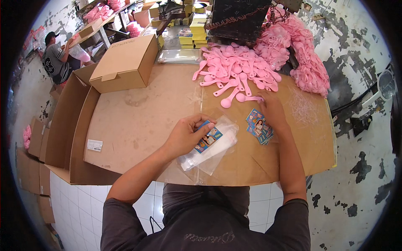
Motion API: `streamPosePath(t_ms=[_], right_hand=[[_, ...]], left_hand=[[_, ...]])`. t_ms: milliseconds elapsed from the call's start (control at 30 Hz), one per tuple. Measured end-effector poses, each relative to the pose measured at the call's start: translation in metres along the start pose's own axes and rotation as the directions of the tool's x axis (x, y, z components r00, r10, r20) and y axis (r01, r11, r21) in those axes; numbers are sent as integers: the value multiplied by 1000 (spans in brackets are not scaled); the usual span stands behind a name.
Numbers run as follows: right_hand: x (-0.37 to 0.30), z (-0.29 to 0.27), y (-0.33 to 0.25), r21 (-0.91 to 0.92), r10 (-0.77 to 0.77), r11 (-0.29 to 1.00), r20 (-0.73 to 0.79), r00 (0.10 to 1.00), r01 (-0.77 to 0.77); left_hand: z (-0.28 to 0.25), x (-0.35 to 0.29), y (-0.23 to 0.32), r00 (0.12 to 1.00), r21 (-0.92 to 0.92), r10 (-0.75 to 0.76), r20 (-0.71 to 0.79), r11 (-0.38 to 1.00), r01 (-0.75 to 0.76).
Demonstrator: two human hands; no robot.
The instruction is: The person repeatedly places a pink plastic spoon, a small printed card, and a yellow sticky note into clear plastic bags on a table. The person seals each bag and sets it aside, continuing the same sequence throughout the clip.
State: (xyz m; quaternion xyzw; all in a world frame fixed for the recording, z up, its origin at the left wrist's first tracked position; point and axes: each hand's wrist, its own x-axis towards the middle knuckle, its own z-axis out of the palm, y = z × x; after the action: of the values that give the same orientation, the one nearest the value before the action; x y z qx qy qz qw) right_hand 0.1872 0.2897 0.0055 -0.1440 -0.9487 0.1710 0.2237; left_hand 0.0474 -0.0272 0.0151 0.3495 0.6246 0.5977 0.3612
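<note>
My left hand [184, 136] is closed, with the thumb pressing a small blue printed card [208, 140] against the fingers. Beneath that card lies a stack of clear plastic bags [201, 161] on the cardboard. My right hand [273, 109] reaches to the near edge of a heap of pink plastic spoons [236, 65]. Its fingertips close on the handle end of one pink spoon [248, 98], whose bowl points left. Just below this hand sits a small fanned pile of similar blue cards [258, 125]. The right forearm passes beside the pile.
A closed cardboard box [121, 62] stands at the back left, beside an open carton [67, 125]. Bagged pink spoons [307, 58] are heaped at the back right. Thin clear strips [307, 106] lie on the right. A person [58, 58] sits at the far left.
</note>
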Motion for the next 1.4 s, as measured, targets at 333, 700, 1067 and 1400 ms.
streamPosePath(t_ms=[333,700,1067,1400], right_hand=[[-24,-12,-77,519,-41,852,-69,997,71],[-29,-14,-92,429,-276,871,25,961,239],[-35,3,-103,756,-222,645,39,974,117],[-21,-66,-159,520,-499,736,-17,867,433]], left_hand=[[-3,1,-1,999,37,-28,-30,999,29],[1,0,-6,999,125,-44,0,991,43],[-2,-2,-3,985,-132,4,173,991,19],[-2,-7,4,949,-313,237,208,935,-165]])
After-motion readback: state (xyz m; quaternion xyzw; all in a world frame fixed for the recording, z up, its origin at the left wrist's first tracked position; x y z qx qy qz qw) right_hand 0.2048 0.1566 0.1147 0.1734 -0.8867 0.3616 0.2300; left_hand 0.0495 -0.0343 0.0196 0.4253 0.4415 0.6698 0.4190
